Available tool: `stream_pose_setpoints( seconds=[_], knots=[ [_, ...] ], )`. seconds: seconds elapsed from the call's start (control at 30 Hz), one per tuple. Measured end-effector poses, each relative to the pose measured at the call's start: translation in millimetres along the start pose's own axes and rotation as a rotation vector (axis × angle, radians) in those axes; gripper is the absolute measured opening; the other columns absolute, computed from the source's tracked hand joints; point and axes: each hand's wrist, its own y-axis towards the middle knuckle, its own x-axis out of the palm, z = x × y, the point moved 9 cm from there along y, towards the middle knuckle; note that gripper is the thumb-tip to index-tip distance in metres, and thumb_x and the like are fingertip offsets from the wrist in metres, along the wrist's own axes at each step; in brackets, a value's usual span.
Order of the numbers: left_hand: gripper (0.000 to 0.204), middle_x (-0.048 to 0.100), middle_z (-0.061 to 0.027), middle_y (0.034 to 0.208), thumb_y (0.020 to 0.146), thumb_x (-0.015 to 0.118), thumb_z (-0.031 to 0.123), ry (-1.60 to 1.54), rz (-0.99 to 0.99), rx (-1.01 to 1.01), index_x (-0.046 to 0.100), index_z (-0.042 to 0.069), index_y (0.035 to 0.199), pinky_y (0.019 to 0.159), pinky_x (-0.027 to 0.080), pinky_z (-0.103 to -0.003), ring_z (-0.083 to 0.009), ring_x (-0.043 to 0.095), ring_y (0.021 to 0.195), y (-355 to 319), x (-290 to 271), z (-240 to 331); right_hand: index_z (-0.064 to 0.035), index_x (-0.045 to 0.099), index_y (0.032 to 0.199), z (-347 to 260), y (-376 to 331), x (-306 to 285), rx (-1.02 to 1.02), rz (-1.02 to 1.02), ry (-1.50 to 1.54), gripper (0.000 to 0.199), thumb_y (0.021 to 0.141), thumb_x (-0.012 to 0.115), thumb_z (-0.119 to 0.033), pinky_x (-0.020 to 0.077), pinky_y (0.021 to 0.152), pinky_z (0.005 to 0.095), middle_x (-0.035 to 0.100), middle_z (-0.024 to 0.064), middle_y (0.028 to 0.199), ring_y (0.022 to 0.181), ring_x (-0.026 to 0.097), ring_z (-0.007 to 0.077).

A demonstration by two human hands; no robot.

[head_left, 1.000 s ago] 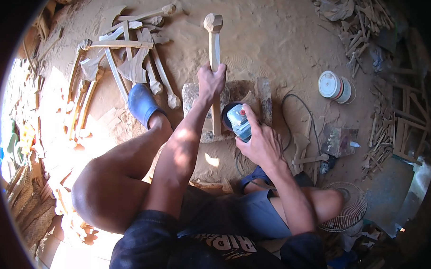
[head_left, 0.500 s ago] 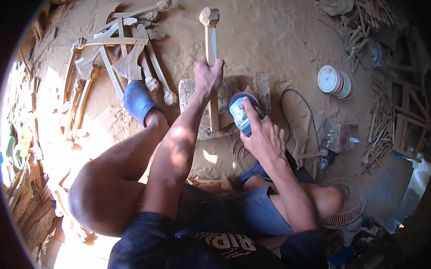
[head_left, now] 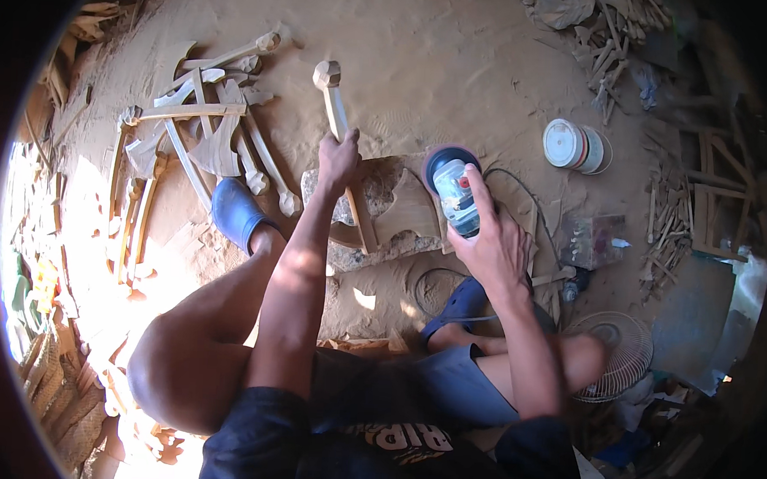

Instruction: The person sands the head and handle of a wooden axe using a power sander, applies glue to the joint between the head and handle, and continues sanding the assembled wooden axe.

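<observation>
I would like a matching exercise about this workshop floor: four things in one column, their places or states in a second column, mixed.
1. carved wooden piece
2. power sander
3. white lidded tub
4. blue clog

a. on the person's foot
b. lying on the sandy floor, far right
c. gripped by the left hand
d. held by the right hand

Pairs: 1-c, 2-d, 3-b, 4-a

A round white tub (head_left: 575, 146) with a white lid lies on its side on the sandy ground, far right. A clear plastic bag (head_left: 592, 240) with darker contents lies nearer, just below it, near a fan.
</observation>
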Motion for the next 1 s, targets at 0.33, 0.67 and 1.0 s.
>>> stream_pose_setpoints(
  seconds=[0.33, 0.67, 1.0],
  knots=[
    [0.034, 0.054, -0.0033, 0.088, 0.114, 0.057, 0.042, -0.911, -0.35, -0.401, 0.049, 0.025, 0.142, 0.072, 0.058, -0.044, -0.0187, 0.058, 0.076, -69.6, 72.4, 17.4, -0.0111, 0.044, 0.162, 105.3, -64.4, -67.9, 0.337, 0.297, 0.578, 0.095, 0.079, 0.09, -0.012, 0.057, 0.103, 0.0488, 0.071, 0.0236, 0.139, 0.123, 0.073, 0.0394],
    [0.043, 0.047, -0.0024, 0.079, 0.115, 0.048, 0.054, -0.5, -0.002, -0.268, 0.046, 0.011, 0.112, 0.045, 0.042, -0.03, -0.0137, 0.044, 0.054, -63.6, 66.7, -16.9, -0.0078, 0.039, 0.165, 149.2, -94.3, -4.2, 0.434, 0.208, 0.765, 0.098, 0.081, 0.09, -0.009, 0.0523, 0.112, 0.0437, 0.063, 0.0228, 0.147, 0.133, 0.066, 0.0361],
    [0.011, 0.042, 0.005, 0.073, 0.109, 0.061, 0.03, -1.108, -0.43, -0.406, 0.067, 0.021, 0.111, 0.055, 0.042, -0.028, -0.0095, 0.041, 0.06, -70.3, 64.0, -9.5, -0.0065, 0.047, 0.161, 163.5, -110.2, -0.8, 0.404, 0.248, 0.865, 0.088, 0.083, 0.087, -0.006, 0.0496, 0.114, 0.0407, 0.065, 0.0213, 0.145, 0.132, 0.065, 0.0306]
  ],
)
